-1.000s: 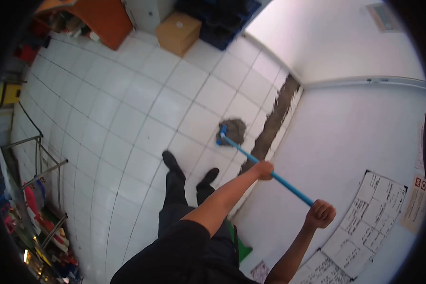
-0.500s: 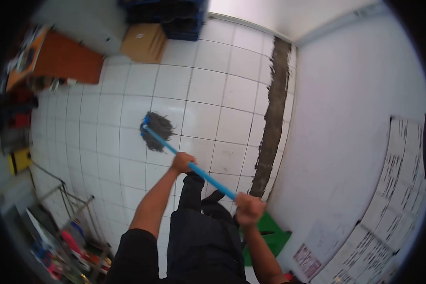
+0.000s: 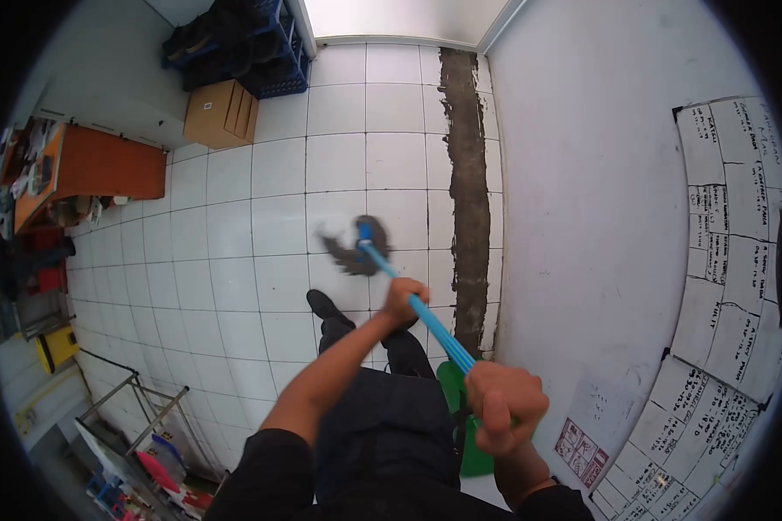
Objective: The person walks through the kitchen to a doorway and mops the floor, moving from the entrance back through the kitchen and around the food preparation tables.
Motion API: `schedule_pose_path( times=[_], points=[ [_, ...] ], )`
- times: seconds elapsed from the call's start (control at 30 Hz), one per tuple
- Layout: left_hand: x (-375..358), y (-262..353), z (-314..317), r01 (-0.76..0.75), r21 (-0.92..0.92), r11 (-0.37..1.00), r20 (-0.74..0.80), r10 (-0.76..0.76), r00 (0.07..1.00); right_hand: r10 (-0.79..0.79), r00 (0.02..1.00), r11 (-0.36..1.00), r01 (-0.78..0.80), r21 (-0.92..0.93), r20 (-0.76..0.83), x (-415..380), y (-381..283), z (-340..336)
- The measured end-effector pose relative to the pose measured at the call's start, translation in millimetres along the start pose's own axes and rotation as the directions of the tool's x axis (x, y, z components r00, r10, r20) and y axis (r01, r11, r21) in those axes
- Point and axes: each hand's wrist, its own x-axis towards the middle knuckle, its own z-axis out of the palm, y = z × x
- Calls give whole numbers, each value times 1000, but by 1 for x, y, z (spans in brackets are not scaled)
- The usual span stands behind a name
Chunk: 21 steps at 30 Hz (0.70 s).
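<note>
A blue mop handle [image 3: 439, 328] slants across the view from the mop head to my body. Lower down the pole, my left hand [image 3: 406, 300] is wrapped round it. At the upper end my right hand [image 3: 505, 406] grips the handle, nearest the camera. The grey stringy mop head [image 3: 356, 252] lies on the white tiled floor [image 3: 278, 234], slightly blurred, its strands trailing to the left of the blue connector. My dark shoe [image 3: 326, 306] is just below the mop head.
A cardboard box [image 3: 221, 115] stands beside blue crates [image 3: 280, 71] at the upper left. An orange cabinet [image 3: 113, 163] and metal rack [image 3: 139, 404] are left. A dark strip [image 3: 471, 200] runs along the right wall [image 3: 573, 191]. Something green [image 3: 478, 447] is behind my right hand.
The mop head has swept right across the tiles, towards the dark strip. Both hands have moved right with the handle, still holding it. A shoe now shows to the left, and the view has shifted.
</note>
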Motion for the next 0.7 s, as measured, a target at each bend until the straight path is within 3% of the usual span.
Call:
schedule_pose_path(
  times=[0.07,0.1,0.13,0.17,0.2,0.27,0.33,0.47,0.57,0.7],
  points=[
    [18,18,50,-41,-96,995,-33,38,999,-66,989,985,86,-147,135,2,3,-4],
    [15,0,80,-68,-49,996,-31,66,997,-85,976,968,129,-214,201,2,7,-3],
    [19,-7,100,0,-148,989,30,5,1000,-98,969,966,147,-213,225,-3,19,-4],
    [24,-18,110,-38,-248,968,193,88,977,-120,959,961,177,-212,255,-6,41,-11],
    [32,-14,118,13,-255,967,226,47,973,-141,946,955,208,-212,293,-8,55,-21],
    [41,-8,125,118,-219,969,402,-20,916,-139,986,970,153,-188,87,-21,56,-43],
    [45,19,111,193,-191,962,490,-77,868,-167,986,977,167,-135,17,-26,45,-47],
    [6,23,84,125,-59,990,463,-84,882,-214,976,974,217,64,-48,-48,28,-31],
    [-33,32,24,172,87,981,477,-192,858,-183,978,950,203,237,-104,-74,24,-7],
    [-99,2,-76,128,164,978,331,-176,927,-102,967,876,199,439,-234,-109,58,54]
  ],
)
